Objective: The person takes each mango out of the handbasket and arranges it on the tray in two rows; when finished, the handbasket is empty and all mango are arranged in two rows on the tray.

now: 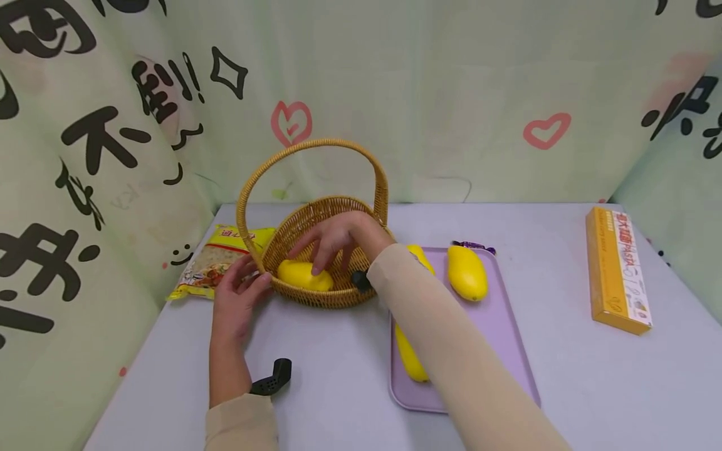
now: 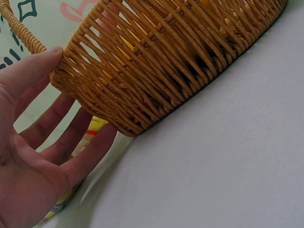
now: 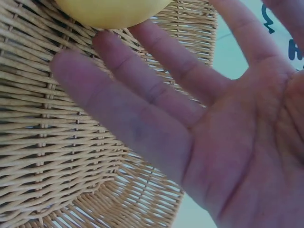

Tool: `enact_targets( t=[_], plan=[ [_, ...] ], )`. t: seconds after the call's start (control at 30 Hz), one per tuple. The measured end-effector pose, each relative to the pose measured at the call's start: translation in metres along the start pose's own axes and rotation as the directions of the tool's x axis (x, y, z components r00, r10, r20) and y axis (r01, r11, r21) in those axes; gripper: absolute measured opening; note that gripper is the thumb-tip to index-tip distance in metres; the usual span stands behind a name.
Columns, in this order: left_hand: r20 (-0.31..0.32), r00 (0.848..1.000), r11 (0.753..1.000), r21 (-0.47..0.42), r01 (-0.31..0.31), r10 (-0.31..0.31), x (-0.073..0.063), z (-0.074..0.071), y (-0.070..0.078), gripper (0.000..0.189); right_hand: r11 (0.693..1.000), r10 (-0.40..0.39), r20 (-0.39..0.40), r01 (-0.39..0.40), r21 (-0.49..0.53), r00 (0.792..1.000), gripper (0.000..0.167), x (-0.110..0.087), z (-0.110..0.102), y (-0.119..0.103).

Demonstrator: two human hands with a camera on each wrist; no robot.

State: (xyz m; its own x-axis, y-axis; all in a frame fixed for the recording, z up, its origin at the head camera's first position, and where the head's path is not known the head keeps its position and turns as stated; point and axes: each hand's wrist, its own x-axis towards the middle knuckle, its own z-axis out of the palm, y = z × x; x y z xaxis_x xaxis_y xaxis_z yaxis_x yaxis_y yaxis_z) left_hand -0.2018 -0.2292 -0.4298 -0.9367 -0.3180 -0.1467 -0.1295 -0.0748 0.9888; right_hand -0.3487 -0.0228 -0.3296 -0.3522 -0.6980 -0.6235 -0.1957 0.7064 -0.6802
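Note:
A wicker basket with a tall arched handle stands on the table. At its left end, my left hand holds the rim near the foot of the handle. In the left wrist view the thumb lies against the rim, with the other fingers spread along the outer end. Inside the basket lies a yellow mango. My right hand reaches over it, fingers extended and spread. The right wrist view shows fingertips right by the mango, with the palm facing the camera.
Right of the basket is a purple tray bearing several mangoes, partly hidden by the right sleeve. A purple-wrapped item lies at its far edge. A yellow food bag sits left of the basket, a pasta box far right.

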Motion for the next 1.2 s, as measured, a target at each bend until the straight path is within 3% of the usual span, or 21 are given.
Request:
enact_targets(
  t=[0.43,0.87,1.2],
  plan=[
    [0.005,1.000,1.000,0.006,-0.009,0.009,0.003,0.000,0.003,0.062,0.997,0.065,0.043,-0.066,0.028,0.997,0.064,0.001,-0.001,0.002],
    [0.008,1.000,1.000,0.010,-0.004,0.004,0.002,0.001,-0.002,0.063,0.996,0.073,0.064,-0.076,0.052,0.995,0.064,-0.001,0.000,0.004],
    [0.010,1.000,1.000,-0.016,-0.008,0.008,0.002,-0.001,0.000,0.062,0.997,-0.002,-0.025,0.004,0.082,1.000,0.063,-0.020,-0.006,-0.002]
  ],
)
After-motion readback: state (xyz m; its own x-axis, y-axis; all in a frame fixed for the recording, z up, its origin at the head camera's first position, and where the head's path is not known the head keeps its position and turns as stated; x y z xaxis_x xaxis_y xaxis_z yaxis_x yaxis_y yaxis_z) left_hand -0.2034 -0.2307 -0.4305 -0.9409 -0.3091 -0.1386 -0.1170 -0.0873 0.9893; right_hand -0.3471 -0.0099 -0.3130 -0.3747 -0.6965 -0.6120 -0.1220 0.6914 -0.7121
